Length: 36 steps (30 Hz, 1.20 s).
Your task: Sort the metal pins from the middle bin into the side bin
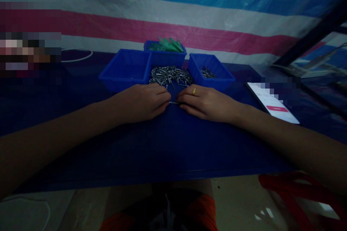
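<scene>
A thin silver metal pin (pixel 174 102), perhaps a rivet, spans the small gap between my hands, just above or on the blue tabletop (pixel 173 144). My left hand (pixel 143 101) pinches its left end between thumb and fingers. At the other end, the fingers of my right hand (pixel 210 102), which wears a gold ring, are closed on it too. Both tips of the pin are hidden by my fingers. Right behind my hands lies a heap of similar metal pins (pixel 170 75).
A blue bin (pixel 126 75) stands behind my left hand. Another blue bin (pixel 217 73), with some metal pins inside, is behind my right. At the back, a third bin (pixel 169 58) holds green plastic packets (pixel 170 45). A lit phone (pixel 273 102) lies right; a red stool (pixel 287 187) stands below.
</scene>
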Each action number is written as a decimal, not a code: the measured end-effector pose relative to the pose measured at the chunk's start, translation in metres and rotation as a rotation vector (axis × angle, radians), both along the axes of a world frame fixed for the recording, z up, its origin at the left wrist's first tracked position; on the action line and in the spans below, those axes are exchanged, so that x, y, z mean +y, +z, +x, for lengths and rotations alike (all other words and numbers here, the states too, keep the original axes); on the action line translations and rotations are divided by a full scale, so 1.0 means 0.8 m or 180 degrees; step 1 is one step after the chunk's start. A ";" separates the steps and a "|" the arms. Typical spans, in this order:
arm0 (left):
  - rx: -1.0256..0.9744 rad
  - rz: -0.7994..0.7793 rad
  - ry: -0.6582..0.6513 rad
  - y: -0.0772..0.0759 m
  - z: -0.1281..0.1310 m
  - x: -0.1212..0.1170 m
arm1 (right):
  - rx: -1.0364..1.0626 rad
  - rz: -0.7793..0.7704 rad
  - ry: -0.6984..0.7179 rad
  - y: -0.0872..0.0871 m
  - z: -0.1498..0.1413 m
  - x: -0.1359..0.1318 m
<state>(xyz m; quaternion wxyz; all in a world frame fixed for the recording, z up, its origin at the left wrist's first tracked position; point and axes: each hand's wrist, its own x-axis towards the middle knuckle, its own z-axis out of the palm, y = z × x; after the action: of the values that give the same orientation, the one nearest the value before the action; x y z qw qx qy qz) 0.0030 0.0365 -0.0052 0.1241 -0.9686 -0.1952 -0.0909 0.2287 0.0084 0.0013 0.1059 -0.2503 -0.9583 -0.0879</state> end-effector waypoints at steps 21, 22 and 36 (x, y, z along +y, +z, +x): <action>0.0013 0.0204 0.0117 0.006 0.001 -0.006 | -0.0006 0.0043 -0.0214 0.002 0.000 -0.001; 0.0007 0.0222 0.0120 0.006 0.001 -0.007 | 0.0003 0.0045 -0.0223 0.003 0.000 -0.001; 0.0040 0.0284 0.0192 0.007 0.002 -0.008 | -0.0022 0.0114 -0.0300 0.003 -0.001 -0.002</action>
<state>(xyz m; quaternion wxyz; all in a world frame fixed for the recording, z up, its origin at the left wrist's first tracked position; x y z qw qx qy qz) 0.0045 0.0301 0.0005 0.1710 -0.9564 -0.2193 -0.0897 0.2283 0.0071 0.0037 0.1028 -0.2930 -0.9441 -0.1108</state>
